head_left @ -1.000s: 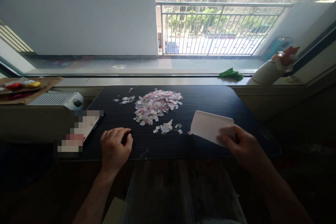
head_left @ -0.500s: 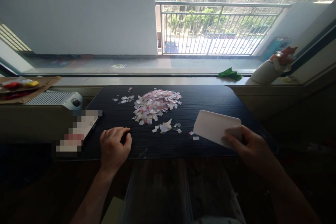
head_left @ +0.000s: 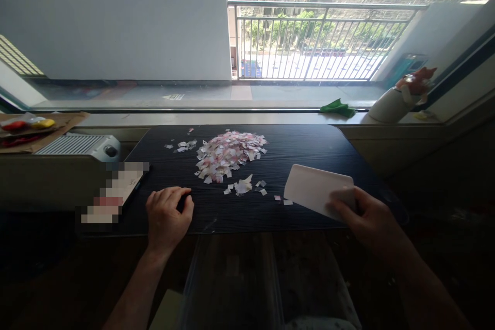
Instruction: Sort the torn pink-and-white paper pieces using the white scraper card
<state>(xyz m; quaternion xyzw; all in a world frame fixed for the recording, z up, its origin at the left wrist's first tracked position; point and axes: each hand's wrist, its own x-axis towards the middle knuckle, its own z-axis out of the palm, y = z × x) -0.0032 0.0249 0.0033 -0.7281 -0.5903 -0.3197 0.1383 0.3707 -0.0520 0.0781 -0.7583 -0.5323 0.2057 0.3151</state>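
Observation:
On the dark table (head_left: 309, 144) lies a heap of small pink and white paper scraps (head_left: 232, 152), with looser bits around it. My left hand (head_left: 170, 216) rests at the table's near edge, left of the heap. Its fingers are loosely bent, the thumb stands apart from them, and nothing shows in it. At the right, my right hand (head_left: 363, 209) grips a thin white flat card (head_left: 317, 185) with rounded corners, thumb on top. The card is tilted, its left edge close to two small scraps (head_left: 288, 202). The fingers beneath the card are hidden.
A blurred-out pale object (head_left: 116, 191) lies at the table's left edge. Beyond it is a white heater (head_left: 83, 144). A green cloth-like piece (head_left: 338, 108) and a white figurine (head_left: 394, 103) sit on the sill. Below the table is a clear plastic bin (head_left: 232, 278).
One small pinkish scrap beside the card has shifted slightly left, out from its edge. The card and both hands have hardly moved.

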